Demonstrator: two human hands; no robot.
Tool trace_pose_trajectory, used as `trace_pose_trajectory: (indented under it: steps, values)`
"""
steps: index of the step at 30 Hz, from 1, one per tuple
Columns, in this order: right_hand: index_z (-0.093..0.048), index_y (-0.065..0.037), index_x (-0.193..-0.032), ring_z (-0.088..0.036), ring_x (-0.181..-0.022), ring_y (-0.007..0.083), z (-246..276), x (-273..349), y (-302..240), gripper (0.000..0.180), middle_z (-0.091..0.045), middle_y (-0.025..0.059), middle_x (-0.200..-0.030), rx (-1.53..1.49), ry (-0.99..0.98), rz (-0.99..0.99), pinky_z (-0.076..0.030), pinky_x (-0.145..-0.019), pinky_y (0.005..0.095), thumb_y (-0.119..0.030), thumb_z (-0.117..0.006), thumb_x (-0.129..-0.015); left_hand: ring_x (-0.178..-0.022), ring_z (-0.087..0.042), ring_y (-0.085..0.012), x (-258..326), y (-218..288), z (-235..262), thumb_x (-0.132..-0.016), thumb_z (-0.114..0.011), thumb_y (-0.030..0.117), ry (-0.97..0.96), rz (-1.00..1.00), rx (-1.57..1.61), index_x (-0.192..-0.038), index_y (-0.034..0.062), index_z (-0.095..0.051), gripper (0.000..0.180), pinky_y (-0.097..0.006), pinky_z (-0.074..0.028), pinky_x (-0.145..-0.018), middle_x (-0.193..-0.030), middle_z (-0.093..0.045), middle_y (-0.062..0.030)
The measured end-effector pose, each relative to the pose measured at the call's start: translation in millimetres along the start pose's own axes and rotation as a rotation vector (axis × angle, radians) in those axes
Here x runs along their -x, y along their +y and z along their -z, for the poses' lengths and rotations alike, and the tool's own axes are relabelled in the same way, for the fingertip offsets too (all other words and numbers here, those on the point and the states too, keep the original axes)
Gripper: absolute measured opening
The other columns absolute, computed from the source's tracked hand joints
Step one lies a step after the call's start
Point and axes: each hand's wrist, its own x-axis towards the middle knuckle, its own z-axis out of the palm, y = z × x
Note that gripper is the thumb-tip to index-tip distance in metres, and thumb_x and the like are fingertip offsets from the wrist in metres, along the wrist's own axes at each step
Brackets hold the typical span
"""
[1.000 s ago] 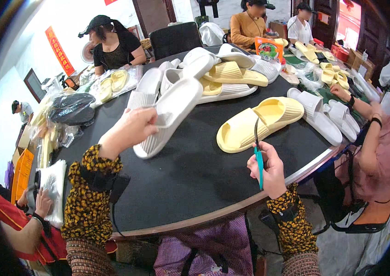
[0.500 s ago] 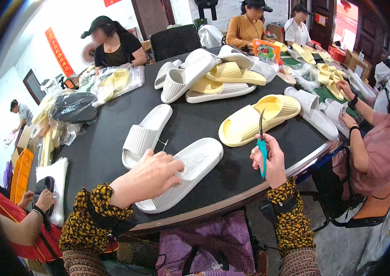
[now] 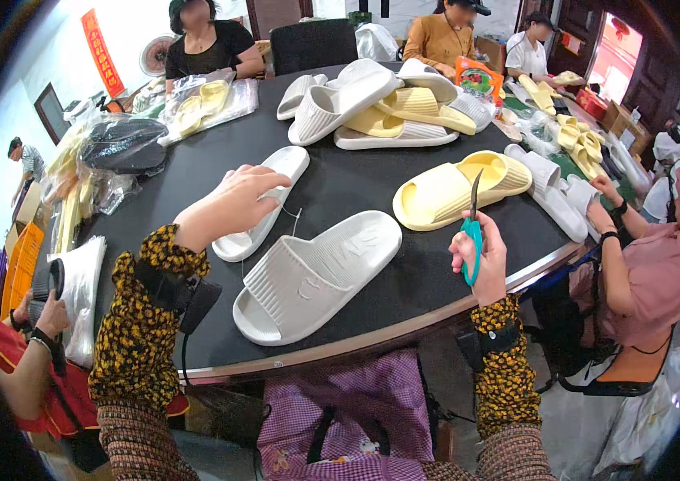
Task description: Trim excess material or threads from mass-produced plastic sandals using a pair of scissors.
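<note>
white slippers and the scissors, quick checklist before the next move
1. Left hand on the far white slipper: ok.
2. Right hand gripping the teal scissors, blades up and away from the left hand: ok.
3. Near white slipper lying sole up, fully on the black table: ok.
4. Thread between the two slippers cut: cannot tell.
5. Yellow slippers apart from the scissors: ok.

Left hand (image 3: 232, 204) off the near white slide (image 3: 316, 272), now on the far white slide (image 3: 264, 200)
</note>
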Motion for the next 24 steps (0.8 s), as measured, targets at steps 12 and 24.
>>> trace_pose_trajectory:
  steps: [12,24]
  values:
    - [-0.046,-0.002,-0.121,-0.051,-0.055,0.0052,0,-1,-1,0.037,-0.056,0.0037,-0.076,-0.017,-0.002,-0.005,-0.043,-0.047,0.019,-0.014,-0.06,-0.088,-0.095,-0.057,-0.0296,-10,-8,-15,-0.085,-0.052,0.019,-0.212,0.066,-0.283,-0.094,0.0049,-0.064,0.02,-0.04,-0.04,-0.089,-0.088,-0.063,-0.0122]
    - [-0.043,-0.002,-0.124,-0.054,-0.061,0.0075,5,0,-1,0.042,-0.058,0.0062,-0.085,-0.082,-0.031,-0.034,-0.045,-0.051,0.0195,-0.002,-0.054,-0.084,-0.096,-0.056,-0.0262,3,57,14,-0.081,-0.066,0.037,-0.491,-0.203,0.012,-0.107,0.0122,-0.067,0.036,-0.038,-0.034,-0.096,-0.1,-0.066,-0.0099]
